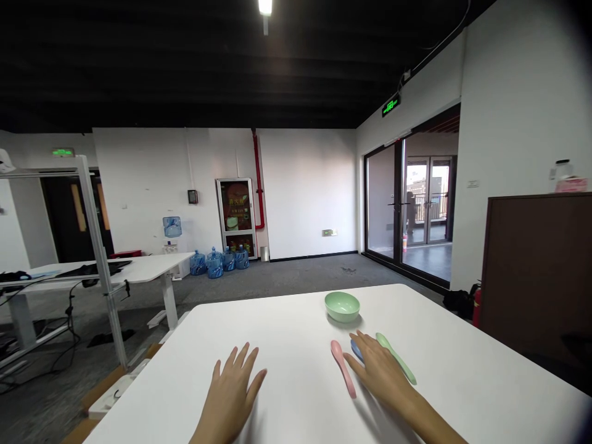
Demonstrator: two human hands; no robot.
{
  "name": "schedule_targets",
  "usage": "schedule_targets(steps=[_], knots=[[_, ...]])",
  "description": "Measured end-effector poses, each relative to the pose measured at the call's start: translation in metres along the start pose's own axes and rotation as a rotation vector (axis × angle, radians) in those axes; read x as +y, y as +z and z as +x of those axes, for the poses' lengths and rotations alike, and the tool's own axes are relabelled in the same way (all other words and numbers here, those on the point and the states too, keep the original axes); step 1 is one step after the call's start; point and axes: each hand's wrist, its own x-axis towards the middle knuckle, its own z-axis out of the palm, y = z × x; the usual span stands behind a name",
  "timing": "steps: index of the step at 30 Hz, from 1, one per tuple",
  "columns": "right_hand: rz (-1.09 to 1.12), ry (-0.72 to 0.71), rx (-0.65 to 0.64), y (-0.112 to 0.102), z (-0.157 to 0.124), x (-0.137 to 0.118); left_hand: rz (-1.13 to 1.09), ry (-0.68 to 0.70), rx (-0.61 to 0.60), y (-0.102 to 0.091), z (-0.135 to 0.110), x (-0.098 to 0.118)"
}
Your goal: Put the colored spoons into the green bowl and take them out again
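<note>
Tabletop (282, 327), white and smooth, is the working surface, with the person standing at its near edge and both bare hands lowered onto it. The left hand (230, 391) lies palm down with its fingers spread wide, holding nothing and touching nothing but the surface. The right hand (380, 370) is also palm down and open, its fingers reaching forward over a blue plastic piece (356, 350). That piece is mostly hidden beneath the hand, so whether it is a spoon or a small dish cannot be determined. The fingers appear spread rather than closed, which suggests light contact and no firm hold. A pink plastic spoon (343, 368) lies flat just left of the right hand, and a pale green plastic spoon (396, 357) lies flat just right of it, the two roughly parallel. A mint-green bowl (342, 306) stands upright, mouth up, just beyond them. This grouping appears to keep all the tableware within easy reach of the right hand, and lying flat is probably the steadiest rest for the spoons. A brown cabinet (531, 277) stands beyond the table's right side, and blue water bottles (214, 264) stand on the floor by the far wall.
</note>
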Motion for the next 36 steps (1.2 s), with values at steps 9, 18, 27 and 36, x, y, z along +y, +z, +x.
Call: schedule_targets(steps=[9,18,27,36], knots=[[0.017,-0.019,0.049,-0.006,0.004,-0.003,-0.012,0.003,0.015,0.002,-0.001,-0.002],[-0.098,0.037,0.063,-0.013,0.015,-0.017,-0.001,0.0,0.009,0.002,-0.001,-0.001],[-0.068,0.028,-0.12,0.023,0.017,-0.018,-0.033,0.001,0.026,0.002,-0.001,-0.001],[-0.194,0.085,-0.148,0.048,0.021,-0.014,-0.013,0.0,0.018,0.004,-0.001,-0.002]])
